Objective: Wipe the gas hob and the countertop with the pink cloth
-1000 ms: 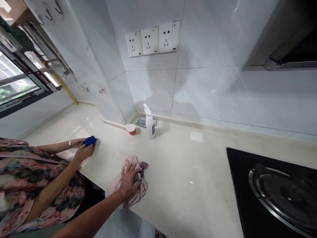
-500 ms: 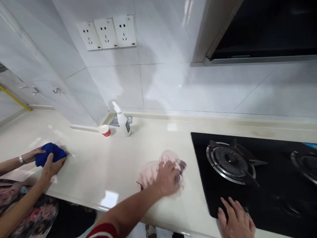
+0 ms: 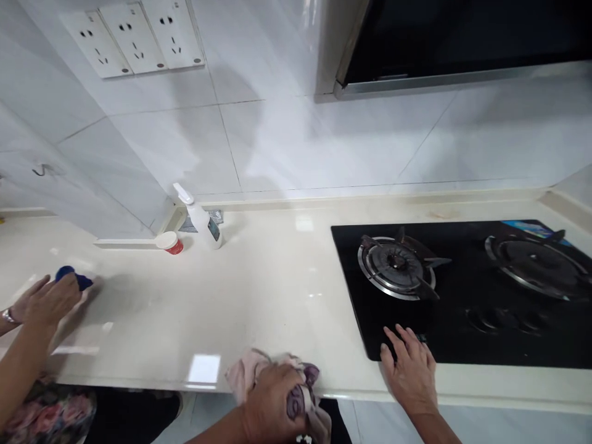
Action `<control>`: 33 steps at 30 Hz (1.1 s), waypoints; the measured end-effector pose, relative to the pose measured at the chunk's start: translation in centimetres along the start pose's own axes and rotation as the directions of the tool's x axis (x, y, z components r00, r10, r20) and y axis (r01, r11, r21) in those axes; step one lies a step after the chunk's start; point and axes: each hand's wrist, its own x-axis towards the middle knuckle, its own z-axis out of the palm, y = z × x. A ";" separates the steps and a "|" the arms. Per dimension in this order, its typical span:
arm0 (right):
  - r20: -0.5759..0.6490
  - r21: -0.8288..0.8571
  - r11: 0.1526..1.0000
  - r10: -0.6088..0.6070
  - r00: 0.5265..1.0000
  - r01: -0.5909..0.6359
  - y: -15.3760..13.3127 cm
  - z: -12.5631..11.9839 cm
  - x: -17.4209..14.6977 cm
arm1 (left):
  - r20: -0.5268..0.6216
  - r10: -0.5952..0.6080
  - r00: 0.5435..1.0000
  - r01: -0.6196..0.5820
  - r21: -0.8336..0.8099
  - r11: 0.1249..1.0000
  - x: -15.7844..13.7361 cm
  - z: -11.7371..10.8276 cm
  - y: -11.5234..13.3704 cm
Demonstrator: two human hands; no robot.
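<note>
My left hand (image 3: 275, 394) is closed on a pale pink cloth (image 3: 247, 370) with purple patterned patches. The cloth lies bunched at the front edge of the countertop (image 3: 259, 290), and part of it hangs over that edge. My right hand (image 3: 411, 370) is open, fingers spread and laid on the front left corner of the black gas stove (image 3: 444, 333). Its palm is at the counter's front edge, and it holds nothing.
At the left, another person's hands (image 3: 50, 302) press a blue cloth (image 3: 83, 282) on the counter. A white spray bottle (image 3: 203, 222) and a small red and white tub (image 3: 169, 242) stand near the wall corner. A range hood (image 3: 462, 43) hangs above the stove.
My left hand has drawn the pink cloth from mid-counter to the front edge. My right hand stays on the stove corner. The view has shifted right; the other person's hands have moved over the blue cloth.
</note>
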 end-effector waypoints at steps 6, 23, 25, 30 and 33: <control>-0.031 0.018 1.000 0.003 1.000 -0.002 -0.1 0.1 0.1 | 0.142 -0.303 0.942 0.266 -0.867 0.420 4.1 -5.8 3.1; -0.059 0.429 0.891 -0.137 0.989 0.149 -9.1 -2.9 1.3 | -0.187 0.297 0.936 -0.291 0.058 0.955 1.2 -2.2 0.1; 0.055 0.539 0.811 -0.302 0.952 0.227 -13.7 -3.5 0.8 | -0.221 0.254 0.942 -0.276 -0.075 0.958 -0.2 -2.1 0.6; 0.141 0.497 0.804 -0.445 0.884 0.326 -18.8 -2.1 -1.9 | -0.420 -0.160 0.893 0.008 -0.342 0.940 -4.4 -3.3 -2.7; 0.118 0.472 0.821 -0.421 0.899 0.322 -17.8 -1.2 -4.1 | -0.595 -0.196 0.779 0.109 -0.180 0.978 -6.6 -4.0 -6.2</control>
